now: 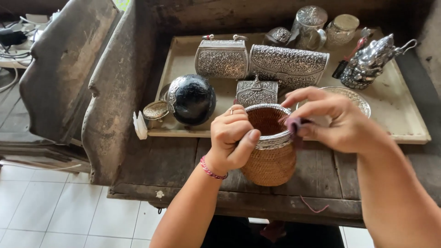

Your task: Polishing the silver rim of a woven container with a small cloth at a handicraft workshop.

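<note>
Fingers of the left hand (232, 138) grip a woven basket (271, 156) at frame centre; the right hand (337, 121) pinches a dark cloth (292, 124) against its silver rim (275, 139).

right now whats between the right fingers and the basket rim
A small dark cloth, pinched in the right hand against the woven basket at its silver rim; head view.

Soft, even daylight from the front, mild glints on the silver purses (257, 62), faint shadows, dim far edge, sharp focus throughout, slight wide-angle bending at the borders.
</note>
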